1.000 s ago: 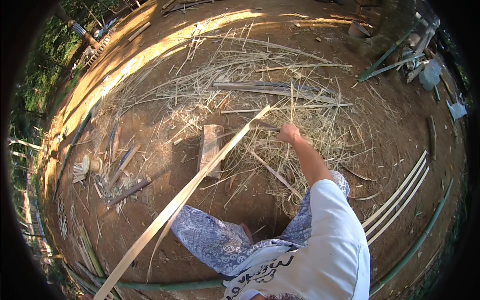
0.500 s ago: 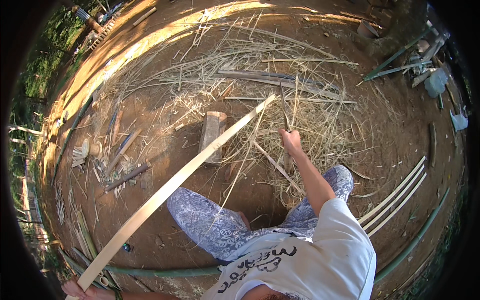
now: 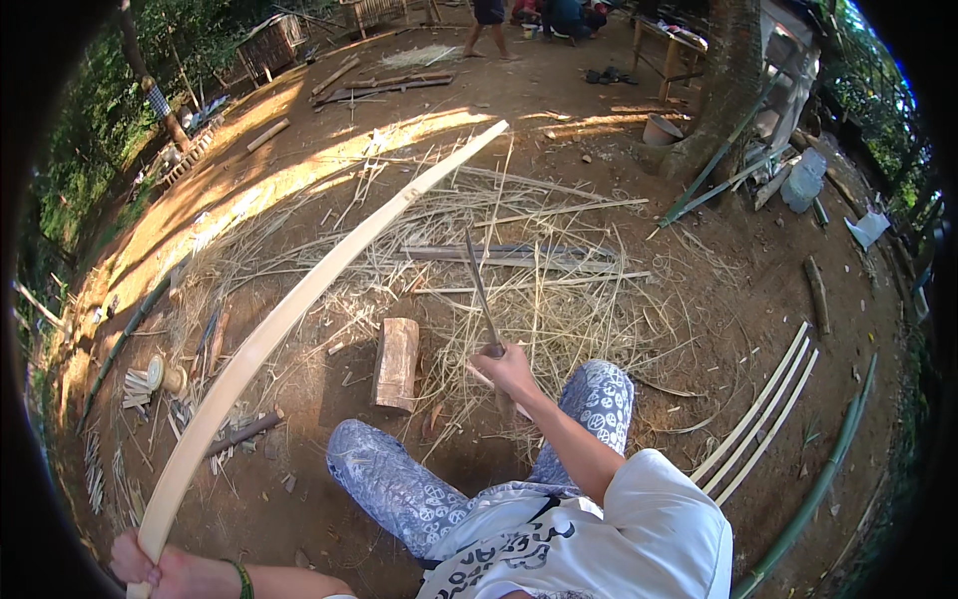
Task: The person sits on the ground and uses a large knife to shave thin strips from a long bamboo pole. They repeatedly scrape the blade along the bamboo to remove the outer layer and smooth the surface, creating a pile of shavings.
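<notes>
At the lower left my left hand is closed around the lower end of a long, pale split bamboo strip. The strip rises in a gentle curve, its far tip up over the ground beyond the shavings. My right hand grips the handle of a long-bladed knife in front of my right knee. Its blade points away from me, apart from the strip. Between the two, a short wooden block lies on the ground ahead of my knees. Thin bamboo shavings cover the ground around the blade.
Three pale strips lie at my right beside a green bamboo pole. On the left are a spool-shaped piece, offcuts and a dark stick. A tree trunk, a bucket and people are farther off.
The strip's far end has swung up and away, and my left hand has risen slightly. My right hand with the knife now appears lower and farther left. The view has tilted up.
</notes>
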Demonstrator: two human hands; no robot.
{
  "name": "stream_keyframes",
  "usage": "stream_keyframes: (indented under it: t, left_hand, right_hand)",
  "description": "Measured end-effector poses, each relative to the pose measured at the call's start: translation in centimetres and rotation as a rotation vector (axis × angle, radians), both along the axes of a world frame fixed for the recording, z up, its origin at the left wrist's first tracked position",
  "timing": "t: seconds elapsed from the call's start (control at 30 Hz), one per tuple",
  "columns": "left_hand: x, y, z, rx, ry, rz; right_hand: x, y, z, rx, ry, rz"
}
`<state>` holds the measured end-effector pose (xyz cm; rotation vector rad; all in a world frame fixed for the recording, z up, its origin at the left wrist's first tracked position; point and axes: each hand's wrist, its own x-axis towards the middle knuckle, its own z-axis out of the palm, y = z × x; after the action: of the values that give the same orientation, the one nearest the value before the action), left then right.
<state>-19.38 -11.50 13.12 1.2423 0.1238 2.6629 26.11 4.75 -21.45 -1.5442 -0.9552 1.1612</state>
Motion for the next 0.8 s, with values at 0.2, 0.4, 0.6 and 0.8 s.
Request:
stream_keyframes:
  t: [0.2,0.4,0.6,0.8]
  left_hand:
    - [11.7,9.8,-7.1,-0.128,-0.209,-0.182]
    - [18.5,14.3,-16.1,-0.336,-0.025,-0.395]
    - [20.1,13.8,-16.5,-0.498,-0.180,-0.297]
    - [23.5,13.8,-17.6,-0.540,-0.070,-0.341]
  right_hand:
    - [4.1,-2.0,-0.6,-0.101,0.074,-0.024]
    - [2.9,-6.7,-2.4,-0.142,0.176,-0.181]
    - [0.2,-10.8,1.6,0.006,-0.016,-0.028]
    - [-3.7,-10.9,5.3,0.167,-0.149,0.198]
